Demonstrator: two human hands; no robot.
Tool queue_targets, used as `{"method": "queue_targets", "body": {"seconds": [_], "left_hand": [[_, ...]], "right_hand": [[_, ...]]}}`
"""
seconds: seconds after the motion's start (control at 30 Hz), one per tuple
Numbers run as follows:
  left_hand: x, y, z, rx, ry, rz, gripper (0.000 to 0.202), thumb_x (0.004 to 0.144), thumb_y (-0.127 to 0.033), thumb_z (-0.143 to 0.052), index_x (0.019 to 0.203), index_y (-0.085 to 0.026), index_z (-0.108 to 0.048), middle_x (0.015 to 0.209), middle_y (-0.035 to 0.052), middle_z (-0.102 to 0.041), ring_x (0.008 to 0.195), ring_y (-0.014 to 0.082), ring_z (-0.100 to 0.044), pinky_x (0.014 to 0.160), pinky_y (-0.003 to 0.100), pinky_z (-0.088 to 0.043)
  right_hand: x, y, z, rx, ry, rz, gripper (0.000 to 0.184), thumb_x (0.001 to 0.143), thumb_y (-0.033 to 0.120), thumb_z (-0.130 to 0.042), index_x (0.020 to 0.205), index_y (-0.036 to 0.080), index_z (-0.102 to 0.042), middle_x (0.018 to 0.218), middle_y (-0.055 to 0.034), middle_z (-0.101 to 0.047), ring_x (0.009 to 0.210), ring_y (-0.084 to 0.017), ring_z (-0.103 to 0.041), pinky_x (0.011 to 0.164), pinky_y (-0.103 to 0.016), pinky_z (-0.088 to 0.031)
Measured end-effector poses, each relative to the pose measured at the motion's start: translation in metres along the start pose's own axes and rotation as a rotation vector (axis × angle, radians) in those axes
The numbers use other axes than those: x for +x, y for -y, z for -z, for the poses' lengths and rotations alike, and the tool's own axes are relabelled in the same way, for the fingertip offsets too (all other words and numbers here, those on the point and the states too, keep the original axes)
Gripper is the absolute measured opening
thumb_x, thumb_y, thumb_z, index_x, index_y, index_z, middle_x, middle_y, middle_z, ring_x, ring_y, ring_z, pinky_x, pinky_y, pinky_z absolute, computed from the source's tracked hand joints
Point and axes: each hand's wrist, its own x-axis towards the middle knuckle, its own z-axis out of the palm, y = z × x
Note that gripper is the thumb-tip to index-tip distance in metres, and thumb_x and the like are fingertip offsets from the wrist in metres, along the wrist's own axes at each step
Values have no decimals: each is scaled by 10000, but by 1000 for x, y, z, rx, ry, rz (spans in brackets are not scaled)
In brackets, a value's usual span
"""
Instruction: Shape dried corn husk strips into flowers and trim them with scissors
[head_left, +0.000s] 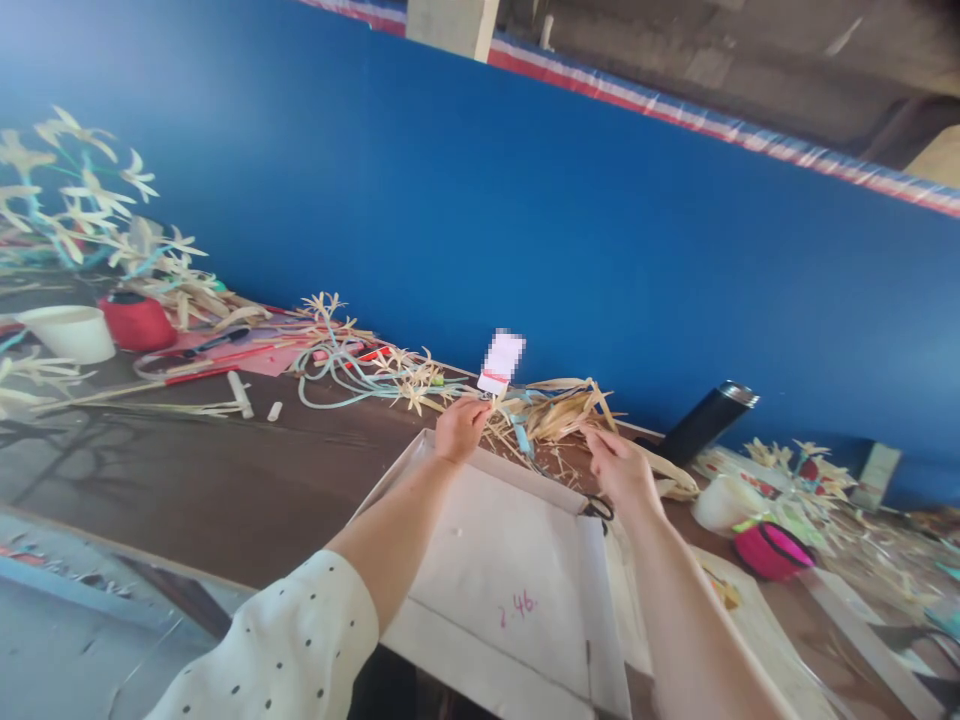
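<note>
At the far left, pale husk-like flowers [94,195] on thin stems spread over a white cup [75,338] and a red pouch [141,322]; a sleeve or elbow swung that way could bend the petals. Right of these, light-blue cords [330,402] lie in loose loops along the far side of the brown table [217,470], and a finger hooked in a loop could drag the small flowers beside it. The left hand [463,430] is over the far edge of a shallow white box [495,560], its fingers curled nearly closed with a pale strip [495,402] at their tips; whether it grips the strip is too small to tell. The box seems to reach past the table's near edge, so a forearm leaning on that part could tip or shift it. Just beyond the box, against the blue partition [600,220], lies the dry husk pile [559,415], with thin bits scattered around. The right hand [622,470] is at its right side, thumb and forefinger almost together near the husks; whether they hold any cannot be told. Husks look brittle and tangled, so a sharp pull might split one or scatter the rest. Dark scissor handles [598,508] at the box's far right corner sit near that wrist and could snag it. Farther right, a black flask [709,422] and a pink pouch [774,550] might be knocked by a wide sweep.
</note>
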Motion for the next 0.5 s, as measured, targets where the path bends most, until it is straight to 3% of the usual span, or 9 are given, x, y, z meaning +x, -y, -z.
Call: {"method": "queue_targets", "body": {"seconds": [0.1,0.2,0.33,0.5], "left_hand": [[0,-2,2,-8,-6,-8,127,793,-223,-576,841,-199,-692,903,47,-674,834,143,-623,760,256,-500],[-1,-1,1,-45,-34,-28,121,791,-221,-579,834,-194,-689,897,50,-672,815,138,-626,743,247,-503],[-1,2,-1,-77,-49,-20,111,776,-228,-601,833,-194,-690,889,48,-671,798,138,-625,722,245,-506],[-1,2,-2,-63,-62,-26,113,784,-226,-592,832,-199,-691,871,48,-670,812,139,-618,717,240,-498]], "right_hand": [[4,-35,27,-304,186,5,312,720,390,-555,909,187,-696,608,-11,-623,531,-142,-552,528,-248,-409],[1,-57,31,-551,381,138,212,670,250,-565,836,216,-692,774,-20,-670,731,-174,-610,674,-254,-427],[-1,-62,23,-695,432,232,249,654,187,-540,857,213,-681,878,-40,-672,851,-195,-610,727,-250,-418],[9,-58,21,-775,514,164,199,641,197,-571,814,218,-667,762,-25,-669,755,-196,-622,626,-237,-401]]}}
